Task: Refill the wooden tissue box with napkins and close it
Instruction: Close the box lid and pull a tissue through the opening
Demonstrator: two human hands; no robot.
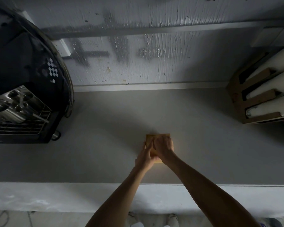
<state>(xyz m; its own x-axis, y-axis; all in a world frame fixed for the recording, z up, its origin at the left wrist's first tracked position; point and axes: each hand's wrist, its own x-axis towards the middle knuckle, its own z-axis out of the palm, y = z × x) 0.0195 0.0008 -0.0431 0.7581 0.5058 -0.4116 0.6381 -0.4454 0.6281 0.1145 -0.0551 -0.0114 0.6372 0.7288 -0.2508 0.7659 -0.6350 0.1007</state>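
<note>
The wooden tissue box [150,138] stands on the grey counter [105,153], a little in front of me at the middle. My left hand [145,157] grips its left side and near edge. Over the box's top lies my right hand [163,145], fingers curled on the lid. Both hands hide most of the box; only its far left corner and a strip between the hands show. No napkins are visible.
A black espresso machine [23,95] with a metal drip grate fills the left. At the right, a cardboard holder [243,102] carries stacks of white paper cups. A grey wall backs the counter, whose pale front edge [56,197] runs below.
</note>
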